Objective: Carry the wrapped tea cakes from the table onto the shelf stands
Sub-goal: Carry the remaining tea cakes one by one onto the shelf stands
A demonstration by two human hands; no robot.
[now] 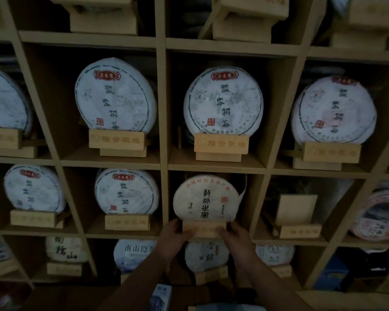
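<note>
A cream-wrapped tea cake (206, 199) with black brush characters stands upright on a wooden stand (203, 228) in the middle cubby of the lower shelf row. My left hand (176, 235) grips the stand's left end, thumb across its front. My right hand (234, 236) grips the right end the same way. The stand's lower part is hidden behind my fingers.
The wooden shelf grid (164, 108) holds white wrapped cakes on stands in the neighbouring cubbies, such as one directly above (222, 101) and one to the left (126, 191). An unoccupied stand (298, 221) sits in the cubby to the right. More cakes stand in the row below.
</note>
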